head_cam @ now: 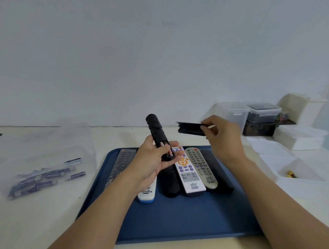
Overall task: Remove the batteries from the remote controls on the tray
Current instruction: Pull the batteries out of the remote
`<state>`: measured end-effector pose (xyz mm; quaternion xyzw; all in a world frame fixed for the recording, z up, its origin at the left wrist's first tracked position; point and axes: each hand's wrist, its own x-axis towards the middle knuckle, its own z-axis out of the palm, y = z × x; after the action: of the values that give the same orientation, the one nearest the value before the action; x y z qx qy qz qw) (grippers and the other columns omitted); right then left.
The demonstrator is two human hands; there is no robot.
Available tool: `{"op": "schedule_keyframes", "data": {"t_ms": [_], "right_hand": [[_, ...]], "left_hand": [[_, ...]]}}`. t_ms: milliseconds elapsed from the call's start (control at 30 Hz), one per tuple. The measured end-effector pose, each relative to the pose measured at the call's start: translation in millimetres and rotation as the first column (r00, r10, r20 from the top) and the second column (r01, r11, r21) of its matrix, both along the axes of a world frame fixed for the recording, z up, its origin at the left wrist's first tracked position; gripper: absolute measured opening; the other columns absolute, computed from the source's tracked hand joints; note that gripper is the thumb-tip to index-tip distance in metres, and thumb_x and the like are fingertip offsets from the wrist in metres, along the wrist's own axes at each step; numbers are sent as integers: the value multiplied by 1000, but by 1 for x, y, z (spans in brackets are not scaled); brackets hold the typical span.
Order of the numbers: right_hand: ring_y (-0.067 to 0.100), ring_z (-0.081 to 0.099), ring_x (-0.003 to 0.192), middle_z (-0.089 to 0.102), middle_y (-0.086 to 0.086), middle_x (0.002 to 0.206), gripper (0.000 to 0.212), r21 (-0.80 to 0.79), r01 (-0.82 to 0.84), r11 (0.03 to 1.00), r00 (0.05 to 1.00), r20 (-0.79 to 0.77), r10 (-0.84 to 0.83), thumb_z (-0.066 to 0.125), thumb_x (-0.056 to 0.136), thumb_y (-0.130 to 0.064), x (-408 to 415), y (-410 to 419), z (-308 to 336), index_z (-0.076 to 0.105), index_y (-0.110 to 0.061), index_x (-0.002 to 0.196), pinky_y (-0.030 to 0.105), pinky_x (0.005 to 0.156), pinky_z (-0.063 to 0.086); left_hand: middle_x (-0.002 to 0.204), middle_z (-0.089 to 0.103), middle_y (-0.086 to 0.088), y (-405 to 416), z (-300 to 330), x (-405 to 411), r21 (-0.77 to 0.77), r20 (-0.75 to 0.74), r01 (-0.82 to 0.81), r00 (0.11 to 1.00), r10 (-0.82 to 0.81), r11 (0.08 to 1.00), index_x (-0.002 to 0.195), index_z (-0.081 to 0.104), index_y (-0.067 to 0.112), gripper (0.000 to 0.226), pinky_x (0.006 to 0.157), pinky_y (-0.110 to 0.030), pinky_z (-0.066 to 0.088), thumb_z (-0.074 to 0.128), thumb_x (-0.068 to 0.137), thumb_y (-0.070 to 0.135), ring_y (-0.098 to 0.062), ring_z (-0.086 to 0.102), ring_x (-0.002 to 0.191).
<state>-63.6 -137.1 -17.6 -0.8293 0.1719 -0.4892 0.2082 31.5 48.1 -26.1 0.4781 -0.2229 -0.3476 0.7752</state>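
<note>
Above the blue tray (184,218), the left hand (152,161) grips a black remote (157,132), batteries (167,150) exposed; the right hand (221,138) pinches its blurred cover (190,129). Fingers hide the remote's lower end.

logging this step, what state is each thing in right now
black remote: held in left hand, back open, batteries still inside
battery cover: off, pinched by right hand
tray: flat on table, other remotes lying on it
battery bag: on table left of tray
</note>
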Motion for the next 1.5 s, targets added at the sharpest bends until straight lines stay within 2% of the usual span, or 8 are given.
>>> {"op": "schedule_keyframes", "data": {"t_ms": [267, 367, 500, 633, 767, 967, 1200, 1500], "right_hand": [[22, 65, 74, 69, -3, 96, 6, -422, -249, 871, 968, -80, 238, 66, 87, -10, -3, 65, 11, 70, -12, 92, 40, 59, 54], [15, 67, 85, 68, -13, 110, 14, -275, -360, 892, 933, -123, 339, 69, 87, -7, 0, 69, 7, 67, -16, 98, 37, 67, 56], [12, 68, 96, 69, -9, 119, 14, -124, -467, 875, 882, -126, 453, 74, 86, -5, 4, 72, 0, 71, -17, 93, 29, 80, 54], [12, 69, 99, 68, -6, 122, 17, -121, -479, 869, 876, -125, 465, 79, 81, -2, 5, 72, -1, 77, -13, 93, 25, 89, 53], [9, 67, 103, 67, -6, 124, 23, -139, -474, 870, 879, -145, 455, 78, 80, 3, 4, 73, -2, 80, -13, 97, 12, 89, 51], [8, 66, 103, 66, -6, 121, 24, -183, -478, 859, 877, -151, 456, 78, 79, 3, 5, 75, -4, 81, -10, 98, 8, 89, 49], [0, 63, 103, 68, -11, 118, 57, -117, -449, 886, 883, -209, 421, 89, 70, -9, 2, 75, 3, 71, -20, 123, 15, 94, 49], [-9, 41, 135, 48, -14, 148, 82, 23, -442, 897, 872, -224, 436, 94, 63, -20, 0, 73, 4, 59, -24, 138, 8, 111, 30]], "left_hand": [[125, 64, -21, 10, 10, 6, -139, -156, 29, 986, -50, 990, 139, 54, 11, 37, 92, -47, 56, 38, 106, 7, -30, 65, 99], [134, 62, -24, 11, 11, 11, -183, -239, 50, 967, -94, 982, 145, 49, 9, 41, 104, -50, 49, 38, 108, 23, -32, 61, 109], [121, 64, -19, 10, 11, 12, -213, -259, 21, 963, -77, 977, 139, 58, 20, 38, 85, -40, 59, 35, 110, 24, -27, 63, 104], [140, 59, -22, 12, 13, 11, -229, -263, 2, 963, -64, 973, 132, 64, 23, 35, 75, -37, 61, 37, 109, 22, -29, 62, 111], [134, 65, -20, 13, 12, 12, -169, -245, 23, 967, -65, 985, 137, 58, 7, 47, 87, -39, 62, 42, 107, 39, -28, 69, 108], [123, 69, -17, 12, 10, 13, -153, -193, 20, 980, -50, 988, 138, 56, 12, 41, 73, -36, 61, 40, 108, 34, -27, 73, 96], [135, 63, -21, 10, 5, 4, -117, -21, 42, 999, -45, 992, 134, 60, 18, 37, 108, -51, 45, 36, 110, 30, -28, 64, 105], [121, 72, -7, 4, 0, -2, -11, 222, -37, 974, 38, 999, 139, 57, 36, 39, 75, -33, 57, 31, 109, 41, -21, 69, 108]]}}
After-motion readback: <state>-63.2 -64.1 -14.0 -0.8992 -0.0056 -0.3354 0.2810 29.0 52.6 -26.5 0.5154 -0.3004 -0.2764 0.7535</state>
